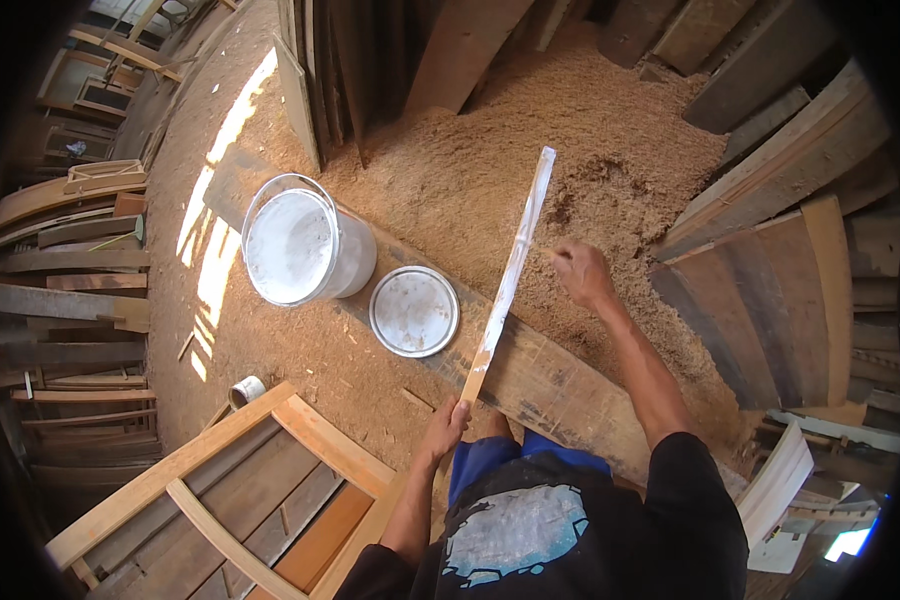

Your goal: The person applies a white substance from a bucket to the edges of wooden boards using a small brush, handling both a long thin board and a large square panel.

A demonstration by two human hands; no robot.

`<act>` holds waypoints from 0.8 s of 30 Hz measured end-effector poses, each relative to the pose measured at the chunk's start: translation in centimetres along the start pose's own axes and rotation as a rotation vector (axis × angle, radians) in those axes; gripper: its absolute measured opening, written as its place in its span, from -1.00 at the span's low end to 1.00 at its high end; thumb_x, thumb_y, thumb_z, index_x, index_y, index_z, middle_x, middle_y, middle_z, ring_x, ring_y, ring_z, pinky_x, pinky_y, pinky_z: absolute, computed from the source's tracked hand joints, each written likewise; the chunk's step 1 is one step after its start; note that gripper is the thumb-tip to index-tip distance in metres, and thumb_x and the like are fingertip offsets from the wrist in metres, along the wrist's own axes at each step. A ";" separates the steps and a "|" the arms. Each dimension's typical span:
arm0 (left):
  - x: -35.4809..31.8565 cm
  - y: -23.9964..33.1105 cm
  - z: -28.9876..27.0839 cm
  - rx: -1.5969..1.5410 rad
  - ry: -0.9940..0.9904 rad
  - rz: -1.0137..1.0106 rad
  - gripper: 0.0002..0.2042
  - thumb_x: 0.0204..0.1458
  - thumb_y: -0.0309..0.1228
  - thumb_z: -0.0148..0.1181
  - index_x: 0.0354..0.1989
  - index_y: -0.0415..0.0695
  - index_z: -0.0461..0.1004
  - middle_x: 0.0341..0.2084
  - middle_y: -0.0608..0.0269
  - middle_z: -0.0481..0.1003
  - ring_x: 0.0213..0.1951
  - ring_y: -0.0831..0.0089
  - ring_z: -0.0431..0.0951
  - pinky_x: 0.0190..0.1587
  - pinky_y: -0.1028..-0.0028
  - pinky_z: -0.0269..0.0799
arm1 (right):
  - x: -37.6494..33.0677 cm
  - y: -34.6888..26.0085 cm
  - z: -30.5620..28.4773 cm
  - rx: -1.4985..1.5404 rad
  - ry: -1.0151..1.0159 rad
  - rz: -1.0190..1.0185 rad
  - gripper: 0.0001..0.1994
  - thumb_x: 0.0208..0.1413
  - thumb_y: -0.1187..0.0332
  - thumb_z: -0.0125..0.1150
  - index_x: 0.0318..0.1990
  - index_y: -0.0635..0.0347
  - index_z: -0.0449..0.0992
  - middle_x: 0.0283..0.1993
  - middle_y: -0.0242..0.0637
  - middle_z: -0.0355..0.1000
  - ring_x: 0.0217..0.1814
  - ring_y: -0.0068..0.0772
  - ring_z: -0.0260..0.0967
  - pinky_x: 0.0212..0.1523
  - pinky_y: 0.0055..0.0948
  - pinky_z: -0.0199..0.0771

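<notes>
My left hand [446,428] is closed around the bare lower end of a long wooden stick [519,247]. Thick white paste or paint coats most of the stick, which points away from me. To the right of its middle, my right hand [582,273] is closed with its fingertips toward the stick; what it pinches, if anything, is too small to make out. A white bucket [360,250] with a wire handle stands at the left, whitish stuff inside. Beside it a round, white-smeared lid [414,311] lies on a long plank [560,380].
A wooden frame with slats [255,500] leans at the lower left, near a small white can [246,391]. Sawdust [610,130] covers the far floor. Boards [790,290] stand along the right, and stacked wood pieces [80,285] line the left.
</notes>
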State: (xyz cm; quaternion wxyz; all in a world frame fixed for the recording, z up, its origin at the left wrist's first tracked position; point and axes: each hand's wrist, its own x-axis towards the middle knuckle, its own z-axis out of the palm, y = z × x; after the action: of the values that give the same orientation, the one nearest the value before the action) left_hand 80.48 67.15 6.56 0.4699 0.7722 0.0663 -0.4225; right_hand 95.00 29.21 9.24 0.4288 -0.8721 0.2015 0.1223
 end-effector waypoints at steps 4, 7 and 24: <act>0.2 0.2 0.1 -0.041 -0.016 0.017 -0.59 0.38 -0.04 -0.09 -0.14 -0.21 0.42 -0.44 0.19 0.48 -0.39 0.41 0.49 -0.27 0.36 0.45 | 3.4 2.7 -0.5 -0.073 0.203 -0.159 -0.86 0.26 0.32 0.15 -0.28 0.17 0.54 -0.46 -0.26 0.43 -0.48 -0.32 0.35 -0.45 -0.21 0.40; 0.4 -0.4 0.1 -0.050 -0.024 0.015 -0.57 0.38 -0.03 -0.09 -0.14 -0.22 0.42 -0.43 0.21 0.47 -0.39 0.43 0.48 -0.27 0.38 0.45 | 0.7 3.5 3.0 -0.105 -0.039 -0.096 -0.86 0.26 0.32 0.18 -0.28 0.17 0.54 -0.44 -0.25 0.44 -0.43 -0.29 0.38 -0.40 -0.19 0.43; -3.4 -2.5 -1.5 0.046 -0.016 -0.072 -0.50 0.37 0.05 -0.12 -0.18 -0.25 0.42 -0.37 0.18 0.50 -0.31 0.39 0.52 -0.17 0.33 0.46 | -4.9 1.1 2.6 -0.089 0.131 -0.121 -0.87 0.17 0.35 0.19 -0.32 0.22 0.54 -0.47 -0.18 0.47 -0.50 -0.24 0.43 -0.42 -0.18 0.43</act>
State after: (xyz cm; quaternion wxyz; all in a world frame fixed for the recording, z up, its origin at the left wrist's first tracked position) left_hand 77.92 70.66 7.65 0.4369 0.7767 0.0806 -0.4465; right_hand 90.01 31.94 8.82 0.3821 -0.9070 0.1705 0.0480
